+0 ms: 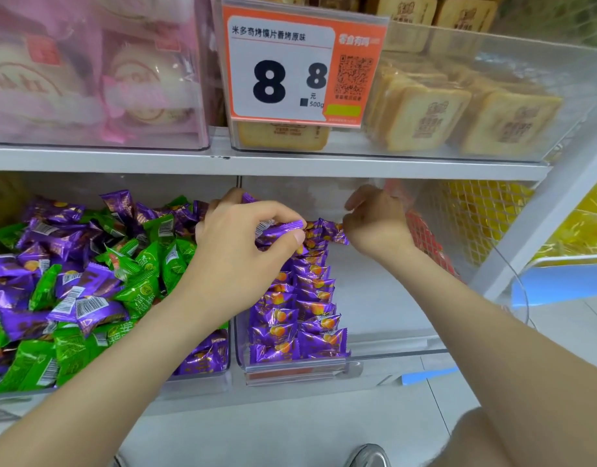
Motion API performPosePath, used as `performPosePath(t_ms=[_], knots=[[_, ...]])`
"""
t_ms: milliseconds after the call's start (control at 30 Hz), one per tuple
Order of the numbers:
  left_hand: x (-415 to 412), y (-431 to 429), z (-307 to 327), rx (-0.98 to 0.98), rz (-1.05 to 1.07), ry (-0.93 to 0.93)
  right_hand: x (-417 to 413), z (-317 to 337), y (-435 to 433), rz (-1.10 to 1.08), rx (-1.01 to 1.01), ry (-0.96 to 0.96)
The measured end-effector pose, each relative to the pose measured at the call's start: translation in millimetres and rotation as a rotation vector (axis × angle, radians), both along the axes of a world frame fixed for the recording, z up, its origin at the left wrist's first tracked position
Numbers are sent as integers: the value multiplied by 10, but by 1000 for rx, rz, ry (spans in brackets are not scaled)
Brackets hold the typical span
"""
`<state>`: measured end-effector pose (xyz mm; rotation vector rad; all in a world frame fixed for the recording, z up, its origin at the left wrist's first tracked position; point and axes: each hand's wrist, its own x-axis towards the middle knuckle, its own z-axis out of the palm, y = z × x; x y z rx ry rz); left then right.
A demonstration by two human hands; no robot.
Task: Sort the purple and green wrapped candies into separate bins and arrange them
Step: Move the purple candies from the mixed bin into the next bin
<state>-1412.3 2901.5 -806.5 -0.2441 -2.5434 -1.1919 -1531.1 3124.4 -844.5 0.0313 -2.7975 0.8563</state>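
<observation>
Left hand [244, 252] pinches several purple candies [283, 228] above the right bin [398, 348]. Right hand [374, 227] pinches another purple candy [335, 232] at the row's far end. Wrappers judged light, slick, crushable: grip mid-body.

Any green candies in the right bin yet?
No, the right bin holds only purple candies; green candies sit in the left bin.

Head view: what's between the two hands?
Purple candies at the far end of the right bin's rows fill the gap between left hand and right hand, seen in head view.
</observation>
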Motion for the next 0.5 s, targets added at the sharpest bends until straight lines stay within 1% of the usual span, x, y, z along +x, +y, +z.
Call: performPosePath(t_ms=[33, 100, 133, 167, 233, 300, 367, 400, 433, 500], knots=[[10, -4, 14, 55, -13, -12, 135, 92, -56, 84, -171, -38], [41, -3, 62, 187, -25, -46, 475, 292, -134, 343, -516, -199], [61, -2, 90, 257, -29, -64, 621, 371, -142, 469, -623, -287], [83, 3, 112, 314, -36, -81, 744, 434, -143, 566, -684, -351], [115, 8, 148, 381, -46, -103, 884, 489, -141, 639, -698, -379], [134, 6, 155, 381, -47, -110, 916, 485, -131, 630, -707, -371], [154, 2, 139, 313, -33, -84, 869, 463, -76, 587, -723, -364], [155, 4, 120, 256, -18, -64, 813, 437, -12, 538, -702, -331], [159, 7, 105, 200, -3, -60, 725, 391, 83, 465, -641, -259], [185, 27, 115, 136, 22, -92, 511, 245, 311, 286, -402, -75]])
